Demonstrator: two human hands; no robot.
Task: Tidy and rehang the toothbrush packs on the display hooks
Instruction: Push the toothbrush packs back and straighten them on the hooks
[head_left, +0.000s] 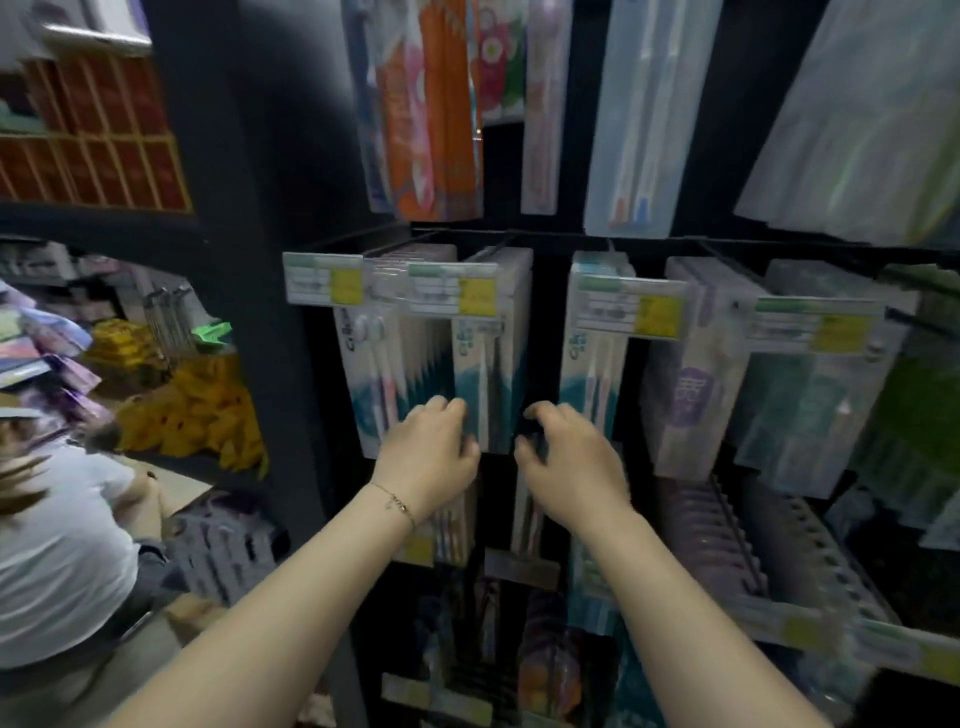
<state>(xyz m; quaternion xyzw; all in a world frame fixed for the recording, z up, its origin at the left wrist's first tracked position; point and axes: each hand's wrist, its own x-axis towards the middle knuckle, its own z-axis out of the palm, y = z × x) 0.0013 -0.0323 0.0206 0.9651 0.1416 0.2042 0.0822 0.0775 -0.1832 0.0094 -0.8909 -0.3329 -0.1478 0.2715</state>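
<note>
I'm looking at a shop aisle, the dental-care stretch of it. A black display rack (311, 156) carries toothbrush packs (488, 364) hung in deep, identical stacks on metal hooks (400, 241), and each hook ends in a printed price label (323, 280) with a yellow patch. More packs (436, 104) hang in the row above and others (701, 530) below. To my left, a shelf (104, 218) holds rows of matching red boxes (104, 161), with heaped yellow packets (208, 405) lower down. A person (57, 545) in a white shirt is beside that shelving.
</note>
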